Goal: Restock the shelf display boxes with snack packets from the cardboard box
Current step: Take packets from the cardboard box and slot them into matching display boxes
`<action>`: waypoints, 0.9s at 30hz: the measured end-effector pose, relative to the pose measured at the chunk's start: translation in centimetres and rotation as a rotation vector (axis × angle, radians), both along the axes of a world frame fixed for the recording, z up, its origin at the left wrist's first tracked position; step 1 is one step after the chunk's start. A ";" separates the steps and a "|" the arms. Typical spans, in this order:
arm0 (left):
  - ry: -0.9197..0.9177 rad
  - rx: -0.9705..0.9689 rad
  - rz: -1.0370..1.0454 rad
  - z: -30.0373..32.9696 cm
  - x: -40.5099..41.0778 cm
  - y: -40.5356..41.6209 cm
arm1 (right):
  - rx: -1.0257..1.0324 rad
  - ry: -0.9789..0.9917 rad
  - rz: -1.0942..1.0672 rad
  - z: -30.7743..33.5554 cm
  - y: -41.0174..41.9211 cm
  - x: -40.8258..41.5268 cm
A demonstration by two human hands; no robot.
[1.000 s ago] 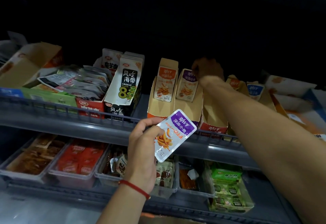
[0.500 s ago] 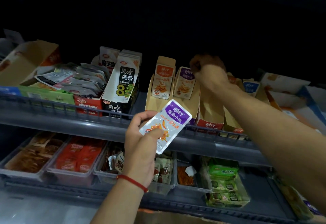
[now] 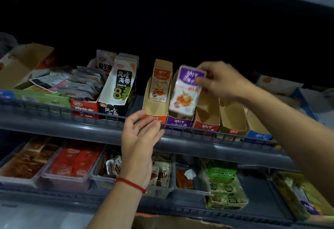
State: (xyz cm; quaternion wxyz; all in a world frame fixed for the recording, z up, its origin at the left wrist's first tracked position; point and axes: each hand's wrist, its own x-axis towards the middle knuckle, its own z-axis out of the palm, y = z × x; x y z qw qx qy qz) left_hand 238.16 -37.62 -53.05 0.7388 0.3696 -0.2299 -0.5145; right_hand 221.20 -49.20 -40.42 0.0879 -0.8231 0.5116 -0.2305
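Purple snack packet (image 3: 187, 91) pinched in right hand (image 3: 221, 80) above purple display box (image 3: 179, 122); left hand (image 3: 140, 136) slack, empty.

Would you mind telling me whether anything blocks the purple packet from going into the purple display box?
Nothing visible does. The right hand holds the purple packet directly over the open top of the purple display box. The left hand hangs open lower down, in front of the shelf rail, clear of that path.

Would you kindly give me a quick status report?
Right hand grips purple packet above purple box. Left hand open, empty. Nothing blocking.
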 end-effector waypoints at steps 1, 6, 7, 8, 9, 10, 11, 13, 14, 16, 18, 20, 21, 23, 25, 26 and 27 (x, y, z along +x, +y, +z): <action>0.001 -0.005 0.007 0.1 0.3 0.0 | -0.087 0.009 -0.036 0.4 -1.0 0.0; -0.058 0.008 0.007 0.2 0.7 0.0 | -0.122 0.155 -0.201 0.2 -6.6 1.3; -0.058 0.015 0.004 0.1 0.7 0.0 | -0.099 0.186 -0.220 -0.2 -7.3 1.9; -0.056 0.020 0.000 0.1 0.8 0.0 | -0.089 0.211 -0.231 -0.8 -7.8 2.4; -0.051 0.025 -0.002 0.0 0.8 0.0 | -0.083 0.223 -0.237 -1.5 -8.3 2.8; -0.046 0.029 -0.004 0.0 0.9 -0.1 | -0.064 0.233 -0.248 -2.2 -8.6 3.1; -0.039 0.031 -0.006 0.0 1.0 -0.1 | -0.050 0.231 -0.261 -2.8 -8.8 3.4; -0.022 0.032 -0.013 -0.1 1.1 -0.2 | -0.030 0.230 -0.298 -3.3 -9.4 3.7; -0.015 0.033 -0.017 -0.1 1.2 -0.3 | -0.022 0.228 -0.312 -3.5 -9.7 3.7; -0.013 0.036 -0.016 -0.1 1.4 -0.3 | -0.021 0.230 -0.332 -3.9 -10.2 3.7; -0.019 0.037 -0.012 -0.2 1.4 -0.3 | -0.044 0.228 -0.347 -4.3 -10.5 3.5; -0.018 0.037 -0.014 -0.1 1.4 -0.3 | -0.082 0.228 -0.341 -4.7 -10.8 3.2; -0.015 0.039 -0.015 -0.1 1.4 -0.2 | -0.100 0.235 -0.336 -4.8 -10.8 3.1; -0.012 0.044 -0.017 0.0 1.3 -0.2 | -0.126 0.237 -0.331 -4.7 -10.9 2.9; -0.014 0.048 -0.018 0.0 1.2 -0.1 | -0.153 0.223 -0.324 -4.6 -11.0 2.6; -0.014 0.050 -0.018 0.0 1.2 -0.1 | -0.162 0.218 -0.319 -4.6 -11.0 2.5; -0.014 0.053 -0.019 0.1 1.2 -0.1 | -0.168 0.216 -0.313 -4.7 -11.1 2.5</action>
